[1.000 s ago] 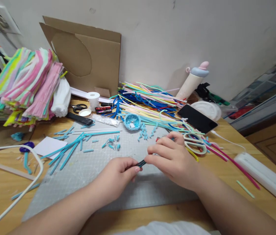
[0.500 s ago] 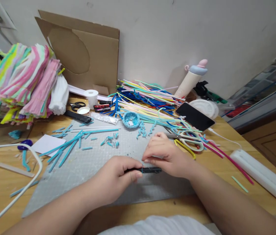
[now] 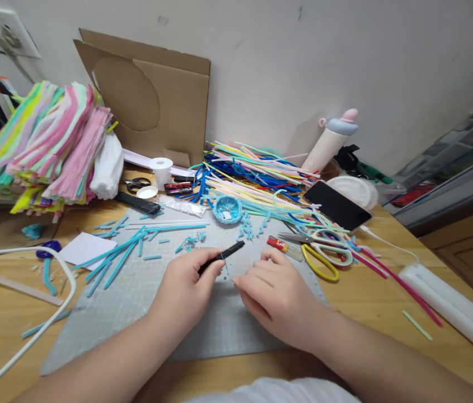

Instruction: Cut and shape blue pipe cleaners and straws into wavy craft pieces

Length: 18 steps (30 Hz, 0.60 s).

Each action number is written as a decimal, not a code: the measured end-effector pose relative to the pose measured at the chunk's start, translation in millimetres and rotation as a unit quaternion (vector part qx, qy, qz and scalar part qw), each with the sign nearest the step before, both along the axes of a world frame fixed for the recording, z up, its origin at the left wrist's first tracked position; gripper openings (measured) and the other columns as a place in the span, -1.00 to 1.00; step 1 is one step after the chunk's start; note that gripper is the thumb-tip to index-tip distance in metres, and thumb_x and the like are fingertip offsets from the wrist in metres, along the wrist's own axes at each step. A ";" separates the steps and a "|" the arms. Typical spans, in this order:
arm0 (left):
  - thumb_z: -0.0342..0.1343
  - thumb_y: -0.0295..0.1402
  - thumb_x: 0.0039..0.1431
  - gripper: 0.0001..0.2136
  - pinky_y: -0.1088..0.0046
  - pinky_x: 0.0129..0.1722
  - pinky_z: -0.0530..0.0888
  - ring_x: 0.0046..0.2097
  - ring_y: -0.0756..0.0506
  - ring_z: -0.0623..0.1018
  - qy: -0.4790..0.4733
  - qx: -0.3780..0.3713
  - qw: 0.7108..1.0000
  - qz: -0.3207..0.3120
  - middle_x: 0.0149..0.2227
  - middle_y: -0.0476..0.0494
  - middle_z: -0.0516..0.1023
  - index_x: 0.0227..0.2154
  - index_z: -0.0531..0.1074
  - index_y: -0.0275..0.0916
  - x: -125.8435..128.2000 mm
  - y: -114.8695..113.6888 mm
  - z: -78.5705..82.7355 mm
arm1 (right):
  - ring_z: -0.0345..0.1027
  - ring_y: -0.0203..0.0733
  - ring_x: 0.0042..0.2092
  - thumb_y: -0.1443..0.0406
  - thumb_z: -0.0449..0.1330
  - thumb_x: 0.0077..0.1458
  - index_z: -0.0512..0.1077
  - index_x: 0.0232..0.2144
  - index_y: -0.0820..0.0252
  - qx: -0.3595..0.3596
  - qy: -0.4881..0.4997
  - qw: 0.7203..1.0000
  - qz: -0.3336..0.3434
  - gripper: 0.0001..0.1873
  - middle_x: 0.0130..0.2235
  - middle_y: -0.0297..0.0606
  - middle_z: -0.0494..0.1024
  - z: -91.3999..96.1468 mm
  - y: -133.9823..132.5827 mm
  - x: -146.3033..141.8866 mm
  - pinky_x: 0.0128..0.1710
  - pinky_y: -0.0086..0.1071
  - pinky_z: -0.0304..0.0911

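My left hand (image 3: 190, 282) is closed around a black pen-like stick (image 3: 233, 249), which tilts up to the right. A thin blue-green wire (image 3: 226, 265) crosses the stick beside my left thumb. My right hand (image 3: 272, 291) pinches the wire's lower end. Beneath both hands lies a grey cutting mat (image 3: 219, 336). Past them is a small round blue fuzzy cup shape (image 3: 227, 209), with curly blue coils (image 3: 247, 226) beside it. Bent blue pieces with bare wire (image 3: 191, 240) rest just beyond my left hand.
Blue pipe cleaner pieces (image 3: 118, 260) are scattered at left. Scissors (image 3: 328, 246) and a red-yellow lighter (image 3: 278, 243) lie to the right, near a phone (image 3: 337, 206). A pipe cleaner heap (image 3: 253, 173) fills the back. A white cable (image 3: 70, 280) curves at left.
The black stick has swung from level to tilted up rightward. My right hand has drawn down and away from it, still pinching the wire. The lighter has come into view.
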State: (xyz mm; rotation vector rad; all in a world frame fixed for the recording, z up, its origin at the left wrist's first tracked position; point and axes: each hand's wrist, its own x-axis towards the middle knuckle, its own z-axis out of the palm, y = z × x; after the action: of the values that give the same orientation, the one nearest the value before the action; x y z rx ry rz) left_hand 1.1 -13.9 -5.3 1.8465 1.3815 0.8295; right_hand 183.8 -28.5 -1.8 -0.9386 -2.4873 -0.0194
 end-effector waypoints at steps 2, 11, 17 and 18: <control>-0.03 -0.35 0.17 -0.81 0.41 -0.22 0.34 -0.22 -0.10 0.49 0.065 0.046 0.997 -0.019 -0.25 -0.07 0.56 -0.22 0.45 -0.17 -1.8 -0.8 -3.4 | 0.14 -0.28 -0.43 0.44 -0.01 0.12 0.38 -0.43 0.24 0.023 -0.019 1.000 -0.001 -0.81 -0.55 -0.32 0.39 3.1 -2.2 0.8 -0.25 -0.27 -0.01; -0.11 -0.39 0.22 -0.77 0.36 -0.26 0.36 -0.23 -0.13 0.49 0.228 0.109 0.958 -0.136 -0.27 -0.12 0.54 -0.15 0.41 -0.18 -2.4 -0.5 -0.9 | 0.31 -0.25 -0.25 0.42 0.00 0.16 0.40 -0.29 0.11 0.084 -0.027 0.996 -0.030 -0.80 -0.43 -0.35 0.53 11.9 -4.0 13.1 -0.12 -0.19 -0.09; -0.14 -0.37 0.24 -0.76 0.37 -0.32 0.33 -0.29 -0.12 0.48 0.215 0.162 0.938 -0.217 -0.34 -0.12 0.53 -0.19 0.42 -0.19 -2.0 -4.3 2.2 | 0.36 -0.24 -0.19 0.40 0.05 0.16 0.44 -0.34 0.07 0.020 0.039 0.998 -0.050 -0.81 -0.39 -0.41 0.56 14.4 10.3 21.7 -0.15 -0.20 -0.12; -0.14 -0.36 0.24 -0.76 0.38 -0.32 0.33 -0.28 -0.11 0.47 0.196 0.168 0.941 -0.219 -0.33 -0.12 0.53 -0.17 0.41 -0.19 -2.6 -4.7 2.3 | 0.36 -0.25 -0.21 0.39 0.06 0.15 0.45 -0.36 0.07 -0.014 0.057 0.997 -0.042 -0.82 -0.38 -0.41 0.56 13.7 14.6 23.3 -0.15 -0.21 -0.11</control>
State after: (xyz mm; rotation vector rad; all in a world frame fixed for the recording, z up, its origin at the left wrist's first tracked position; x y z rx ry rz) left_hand -1.5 -18.6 -3.0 2.5702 1.0150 0.5005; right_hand 207.1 -14.0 11.9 -1.0259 -2.3480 0.0421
